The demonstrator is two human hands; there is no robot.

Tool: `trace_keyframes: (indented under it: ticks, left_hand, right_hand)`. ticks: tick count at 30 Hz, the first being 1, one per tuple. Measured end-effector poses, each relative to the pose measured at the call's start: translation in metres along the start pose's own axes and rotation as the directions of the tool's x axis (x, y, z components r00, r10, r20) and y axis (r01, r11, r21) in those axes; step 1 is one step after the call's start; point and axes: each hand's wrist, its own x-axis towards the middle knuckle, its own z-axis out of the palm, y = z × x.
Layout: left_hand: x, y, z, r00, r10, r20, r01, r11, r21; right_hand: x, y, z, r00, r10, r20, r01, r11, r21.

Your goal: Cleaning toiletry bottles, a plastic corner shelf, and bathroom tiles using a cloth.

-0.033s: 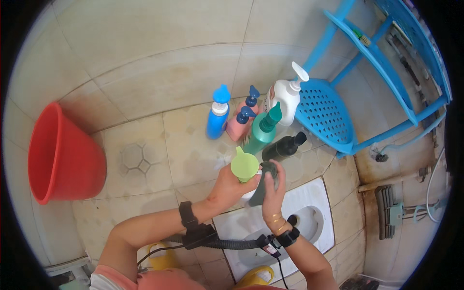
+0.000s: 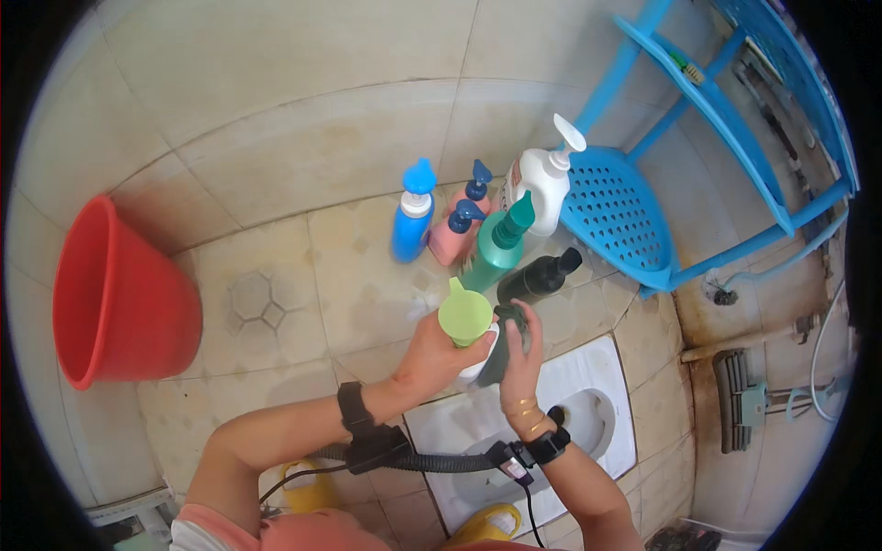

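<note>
Relative to the green bottle (image 2: 496,253), the lime-topped bottle (image 2: 465,316) is held up on the side nearer the person, with the toilet (image 2: 602,381) further toward the person. To work the dark green cloth (image 2: 494,365) well, the left hand (image 2: 430,356) should keep the bottle steady while the right hand (image 2: 521,367) presses the cloth flat to its side, turning the bottle between passes and sparing the nozzle. Elbow room toward the black bottle (image 2: 539,275), right of the green bottle, looks tight. The bottle lies within the left grip, thumb and fingers wrapped around it below the lime top. The right grip is curled about the cloth, just right of the bottle; whether they touch is hard to tell.
</note>
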Motion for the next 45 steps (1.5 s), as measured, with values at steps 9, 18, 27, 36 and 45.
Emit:
trace_keyframes:
  ticks: [9, 18, 27, 36, 45]
  left_hand:
    - [0.021, 0.005, -0.02, 0.997, 0.071, 0.001, -0.071, 0.997, 0.021]
    - [0.033, -0.016, -0.024, 0.988, 0.041, -0.152, -0.017, 0.987, 0.16]
    - [0.025, -0.03, -0.011, 0.99, -0.03, -0.136, 0.057, 0.979, 0.198]
    - [0.018, -0.024, -0.011, 0.997, 0.005, -0.071, -0.002, 0.999, 0.04]
    - [0.02, -0.022, -0.015, 0.993, 0.084, 0.078, -0.084, 0.996, 0.005]
  right_hand:
    - [-0.001, 0.071, -0.024, 0.972, 0.232, -0.024, -0.231, 0.945, -0.231]
    - [-0.006, 0.056, -0.019, 0.974, 0.228, -0.004, -0.228, 0.973, -0.042]
    - [-0.005, 0.038, 0.002, 1.0, 0.013, -0.009, -0.013, 1.0, -0.019]
    - [0.021, 0.036, -0.004, 0.991, -0.12, 0.061, 0.133, 0.951, -0.281]
    - [0.023, 0.016, -0.002, 0.985, -0.103, 0.138, 0.129, 0.974, -0.189]
